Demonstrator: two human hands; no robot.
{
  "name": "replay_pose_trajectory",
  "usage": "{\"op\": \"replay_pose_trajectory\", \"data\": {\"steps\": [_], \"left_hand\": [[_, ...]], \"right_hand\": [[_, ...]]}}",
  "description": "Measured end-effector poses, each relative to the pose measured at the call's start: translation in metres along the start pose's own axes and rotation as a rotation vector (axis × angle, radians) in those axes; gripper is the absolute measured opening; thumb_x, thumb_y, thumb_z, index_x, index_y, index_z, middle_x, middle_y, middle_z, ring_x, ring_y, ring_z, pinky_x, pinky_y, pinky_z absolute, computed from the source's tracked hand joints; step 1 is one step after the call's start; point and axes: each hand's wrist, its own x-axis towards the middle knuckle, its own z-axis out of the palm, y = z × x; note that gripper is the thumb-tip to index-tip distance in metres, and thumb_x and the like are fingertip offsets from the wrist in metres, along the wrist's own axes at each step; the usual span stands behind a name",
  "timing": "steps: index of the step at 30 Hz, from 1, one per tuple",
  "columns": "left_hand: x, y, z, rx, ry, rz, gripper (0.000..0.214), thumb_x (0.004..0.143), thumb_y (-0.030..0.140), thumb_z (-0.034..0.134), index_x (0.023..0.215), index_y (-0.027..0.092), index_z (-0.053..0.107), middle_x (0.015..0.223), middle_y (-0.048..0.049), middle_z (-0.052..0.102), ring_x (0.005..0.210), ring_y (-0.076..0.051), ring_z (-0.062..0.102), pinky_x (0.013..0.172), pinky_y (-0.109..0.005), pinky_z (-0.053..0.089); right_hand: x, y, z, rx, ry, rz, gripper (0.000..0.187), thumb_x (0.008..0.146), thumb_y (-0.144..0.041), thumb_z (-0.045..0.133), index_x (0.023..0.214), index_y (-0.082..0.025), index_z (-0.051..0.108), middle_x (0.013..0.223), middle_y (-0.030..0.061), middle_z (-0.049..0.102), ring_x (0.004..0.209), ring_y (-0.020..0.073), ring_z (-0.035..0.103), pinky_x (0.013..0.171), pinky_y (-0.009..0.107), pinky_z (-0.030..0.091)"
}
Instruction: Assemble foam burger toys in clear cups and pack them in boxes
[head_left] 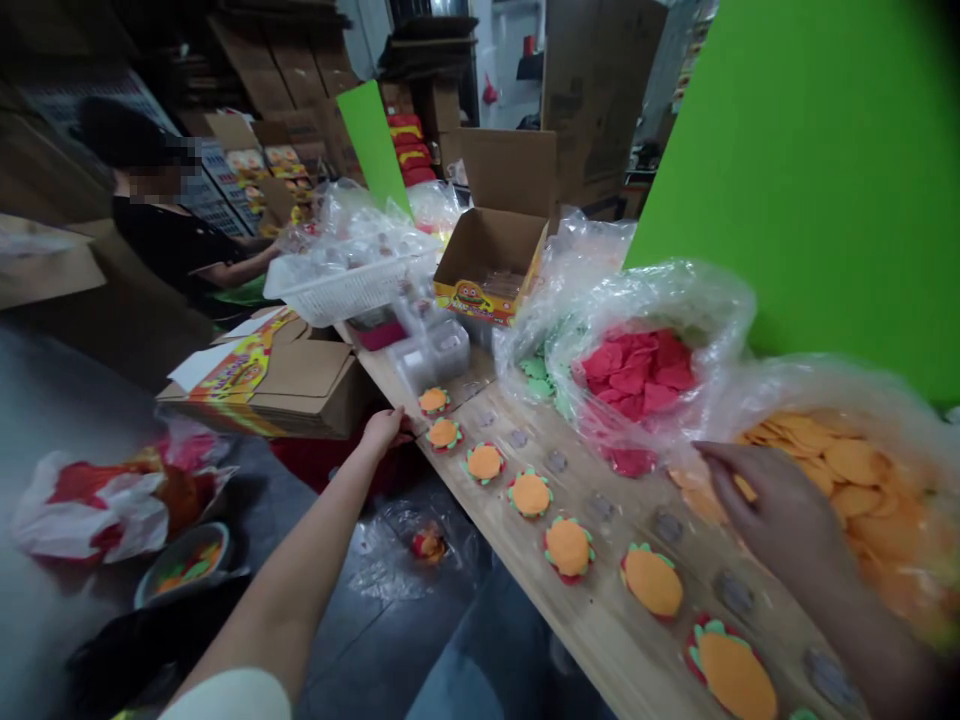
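A row of layered toy burgers lies along the wooden table (480,540); each shows an orange round over green frilly and red layers. My left hand (384,430) is at the table's left edge, beside the far burgers (444,434). Its fingers look curled, and what they hold, if anything, is hidden. My right hand (772,510) is over the near side of a clear bag of orange rounds (847,460), with its fingers stretched out. Nearest below it are small clear discs (733,590) in a second row. Red pieces (637,370) fill another clear bag.
Green pieces (537,378) sit in a bag farther back. An open printed carton (491,265), clear plastic cups (431,350) and a white basket (352,280) stand at the far end. Flattened cartons (300,385) are left of the table. A co-worker (172,220) sits beyond.
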Motion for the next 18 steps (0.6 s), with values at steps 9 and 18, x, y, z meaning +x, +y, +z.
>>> {"op": "replay_pose_trajectory", "data": {"steps": [9, 18], "left_hand": [[0.056, 0.007, 0.027, 0.146, -0.185, -0.049, 0.034, 0.086, 0.033, 0.051, 0.114, 0.014, 0.051, 0.112, -0.0091, 0.054, 0.096, -0.019, 0.056, 0.08, -0.04, 0.049], [0.056, 0.023, 0.041, 0.158, -0.276, 0.019, 0.035, 0.085, 0.035, 0.051, 0.111, 0.013, 0.053, 0.112, -0.0068, 0.055, 0.097, -0.023, 0.055, 0.081, -0.04, 0.048]], "right_hand": [[0.001, -0.08, 0.028, 0.219, -0.197, -0.01, 0.021, 0.087, -0.019, 0.043, 0.104, -0.022, 0.055, 0.092, 0.0035, 0.063, 0.086, 0.0167, 0.059, 0.074, 0.031, 0.047], [0.002, -0.122, 0.033, 0.279, -0.205, -0.063, 0.023, 0.086, -0.016, 0.043, 0.104, -0.022, 0.057, 0.094, 0.0048, 0.065, 0.088, 0.0173, 0.06, 0.077, 0.032, 0.048]]}}
